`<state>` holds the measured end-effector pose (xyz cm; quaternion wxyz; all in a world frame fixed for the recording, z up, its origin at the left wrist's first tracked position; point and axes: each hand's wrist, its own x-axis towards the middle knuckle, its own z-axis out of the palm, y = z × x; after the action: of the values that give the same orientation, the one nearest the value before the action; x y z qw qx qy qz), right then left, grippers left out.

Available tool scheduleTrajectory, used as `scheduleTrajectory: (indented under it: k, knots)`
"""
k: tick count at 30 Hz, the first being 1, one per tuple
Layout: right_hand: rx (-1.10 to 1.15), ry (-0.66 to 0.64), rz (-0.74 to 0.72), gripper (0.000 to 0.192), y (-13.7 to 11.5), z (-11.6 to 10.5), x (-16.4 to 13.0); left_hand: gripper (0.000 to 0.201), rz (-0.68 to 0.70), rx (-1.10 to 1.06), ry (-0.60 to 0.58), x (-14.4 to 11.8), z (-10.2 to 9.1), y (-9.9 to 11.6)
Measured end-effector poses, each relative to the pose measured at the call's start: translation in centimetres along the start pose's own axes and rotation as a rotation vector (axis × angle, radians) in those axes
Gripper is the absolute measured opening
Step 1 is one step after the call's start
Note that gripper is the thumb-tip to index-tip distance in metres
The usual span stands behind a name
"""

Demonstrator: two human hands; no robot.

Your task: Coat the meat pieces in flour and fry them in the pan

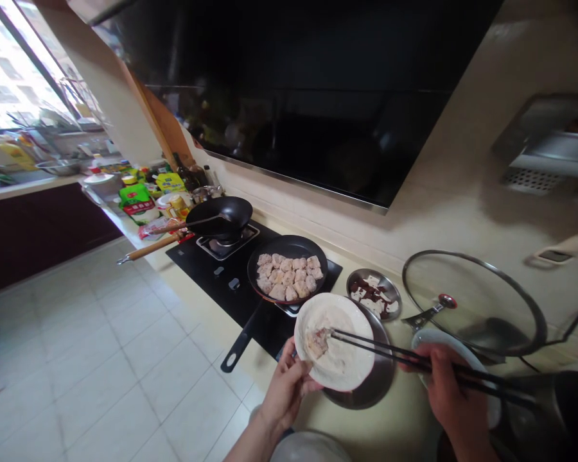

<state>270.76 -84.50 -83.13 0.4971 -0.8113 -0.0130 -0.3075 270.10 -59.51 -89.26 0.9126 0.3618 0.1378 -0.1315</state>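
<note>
Cream counter (414, 417) beside pale floor tiles (101, 359): left hand (286, 385) grips white plate (337, 366), right hand (450, 391) grips chopsticks (390, 350).

Only the person's two hands and forearms come into view, rising from the near edge of the scene. The left hand (285, 385) is bare, with no ring, watch or glove on it, and the forearm behind it is bare too, with no sleeve reaching into view. The right hand (447, 393), nearer the right edge, is likewise bare, without ring or bracelet, and its wrist and the short stretch of forearm that shows carry no cuff. The nails look short and unpainted.
</note>
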Motion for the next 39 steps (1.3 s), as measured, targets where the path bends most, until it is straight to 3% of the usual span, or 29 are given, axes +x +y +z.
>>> scheduleTrajectory:
  k: [4, 10, 13, 15, 19, 24, 30, 33, 39]
  knots:
    - [0.168, -0.043, 0.108, 0.028, -0.2, 1.2, 1.6, 0.059, -0.022, -0.006, 0.002, -0.2, 0.1, -0.2]
    - [-0.017, -0.218, -0.271, 0.026, -0.8, 0.6, 3.3, 0.057, -0.024, -0.005, -0.002, -0.3, -0.2, 0.2]
    - [-0.093, -0.374, -0.350, 0.020, -0.9, -0.9, 3.6, 0.058, -0.041, -0.020, 0.017, -0.2, -0.3, 0.5]
    - [-0.149, -0.414, -0.379, 0.016, -0.8, -2.2, 3.4, 0.058, -0.060, -0.041, 0.039, -0.1, -0.5, 0.6]
    - [-0.165, -0.331, -0.439, 0.016, -1.3, -3.5, 2.6, 0.058, -0.073, -0.062, 0.077, 0.1, -0.7, 0.4]
    - [-0.135, -0.402, -0.466, 0.015, -2.1, -2.2, 2.0, 0.059, -0.069, -0.023, 0.055, 0.1, -0.6, 0.3]
    - [-0.200, -0.124, -0.324, 0.019, -0.3, -1.7, 2.5, 0.057, -0.029, 0.000, 0.006, -0.2, -0.5, 0.9]
    - [-0.176, -0.154, -0.256, 0.020, 0.4, -1.3, 2.0, 0.056, -0.017, 0.003, 0.004, -0.2, -0.4, 1.1]
    - [-0.095, -0.191, -0.168, 0.031, -0.8, -0.5, 0.9, 0.054, -0.017, 0.021, -0.008, -0.1, -0.3, 1.0]
